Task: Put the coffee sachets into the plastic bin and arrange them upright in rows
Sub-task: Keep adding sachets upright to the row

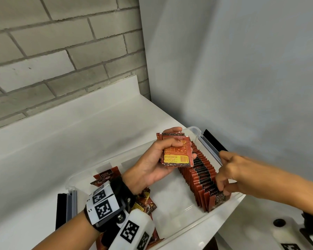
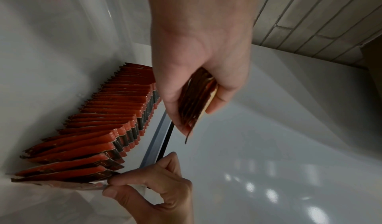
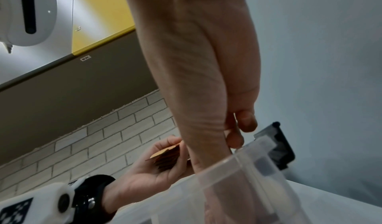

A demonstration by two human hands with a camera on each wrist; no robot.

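A clear plastic bin (image 1: 210, 147) sits on a white counter. Along its right wall runs a row of upright red-brown coffee sachets (image 1: 201, 170), also seen in the left wrist view as a row (image 2: 115, 121). My left hand (image 1: 183, 147) holds a small stack of sachets (image 1: 177, 157) above the far end of that row; the stack (image 2: 192, 100) shows edge-on between thumb and fingers. My right hand (image 1: 222, 191) pinches the front sachet (image 1: 218, 198) at the near end of the row, thumb and forefinger on its top edge (image 2: 109, 186). Several loose sachets (image 1: 145, 201) lie at the bin's left side.
A brick wall stands behind the counter (image 1: 79, 141) and a plain grey wall is close on the right. Black latches (image 1: 214, 142) stick out at the bin's ends. A dark round fitting (image 1: 279, 222) sits at the lower right. A white dispenser (image 3: 27, 15) hangs above.
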